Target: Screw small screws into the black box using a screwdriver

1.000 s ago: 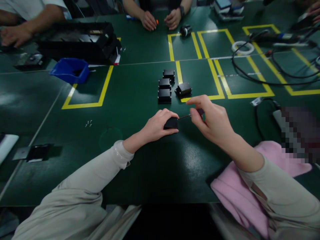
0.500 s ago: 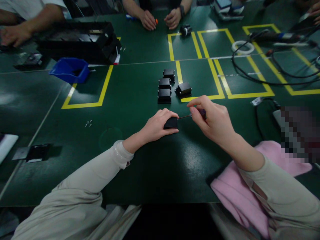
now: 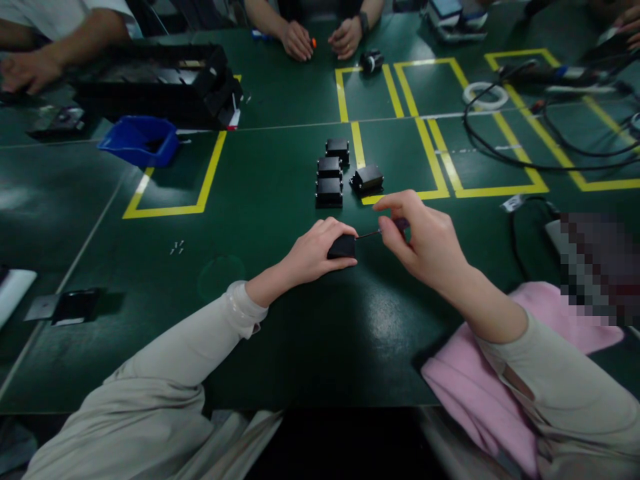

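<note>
My left hand [image 3: 320, 250] grips a small black box [image 3: 342, 247] on the green table, thumb on the near side and fingers over the far side. In my right hand [image 3: 420, 233] is a screwdriver [image 3: 369, 234], its handle mostly hidden by the fingers. The thin shaft points left, and its tip meets the right end of the box. Beyond my hands stand several similar black boxes: three in a column [image 3: 329, 191] and one turned askew [image 3: 368, 179] to their right. Several tiny screws [image 3: 177, 247] lie loose to the left of my left hand.
A blue bin [image 3: 140, 141] stands at the far left, before a long black case [image 3: 155, 87]. A pink cloth [image 3: 480, 380] lies under my right forearm. Black cables [image 3: 530, 160] cross the right side. A co-worker's hands [image 3: 320, 41] rest across the table.
The fingers of my right hand have shifted slightly around the screwdriver handle, which sits at a slightly different angle. My left hand and the box stay in place.
</note>
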### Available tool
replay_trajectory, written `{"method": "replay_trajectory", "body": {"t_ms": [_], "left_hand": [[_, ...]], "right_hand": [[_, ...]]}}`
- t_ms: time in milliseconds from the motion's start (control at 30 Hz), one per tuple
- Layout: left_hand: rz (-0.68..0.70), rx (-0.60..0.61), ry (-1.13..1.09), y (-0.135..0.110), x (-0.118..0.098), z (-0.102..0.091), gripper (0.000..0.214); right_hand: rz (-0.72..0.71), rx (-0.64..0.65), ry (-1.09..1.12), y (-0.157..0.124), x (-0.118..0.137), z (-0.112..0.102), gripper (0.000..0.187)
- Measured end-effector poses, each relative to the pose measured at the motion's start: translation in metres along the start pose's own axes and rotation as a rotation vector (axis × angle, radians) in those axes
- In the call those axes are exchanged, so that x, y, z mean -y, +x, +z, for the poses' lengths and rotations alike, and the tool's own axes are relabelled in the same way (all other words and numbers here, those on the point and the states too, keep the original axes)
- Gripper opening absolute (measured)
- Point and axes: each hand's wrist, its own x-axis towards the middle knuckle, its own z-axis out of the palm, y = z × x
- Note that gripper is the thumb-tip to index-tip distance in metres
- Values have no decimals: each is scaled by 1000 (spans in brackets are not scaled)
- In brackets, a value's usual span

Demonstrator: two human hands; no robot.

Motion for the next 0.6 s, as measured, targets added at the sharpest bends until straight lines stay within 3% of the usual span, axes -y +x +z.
{"method": "replay_trajectory", "body": {"t_ms": [600], "left_hand": [[5,-1,6,0,2,2,42]], "right_hand": [[-12,13,28,1,-1,-1,21]]}}
